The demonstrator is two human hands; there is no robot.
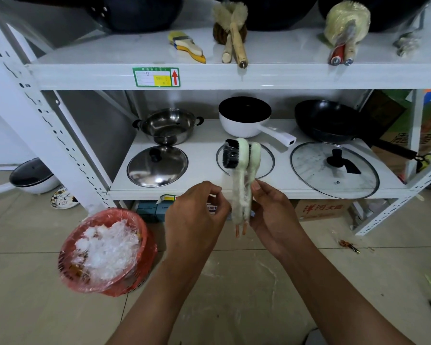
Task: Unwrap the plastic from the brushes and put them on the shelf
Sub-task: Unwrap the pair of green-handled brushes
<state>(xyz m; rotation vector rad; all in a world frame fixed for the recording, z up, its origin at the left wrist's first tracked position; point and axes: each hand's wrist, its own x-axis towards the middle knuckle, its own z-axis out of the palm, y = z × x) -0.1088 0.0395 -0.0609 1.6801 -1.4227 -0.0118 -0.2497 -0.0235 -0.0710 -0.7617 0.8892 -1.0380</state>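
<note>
Red liner covers the bin (pixel 102 247) on the floor at far left, heaped with crumpled clear film; next, the left hand (pixel 197 212) has its grip pinched together, apparently on a loose edge of plastic wrap (pixel 244 200) beside the handles; the two brushes (pixel 243 165), pale green with black bristles, stand upright in mid-air before the lower shelf (pixel 135 192), bound as a pair; the right hand (pixel 271 212) has its grip clamped round their handles; light and stiff but probably slick under film, they want a firm hold low on the handles while the wrap peels off; rightmost, a glass lid (pixel 334 168) lies on the shelf
</note>
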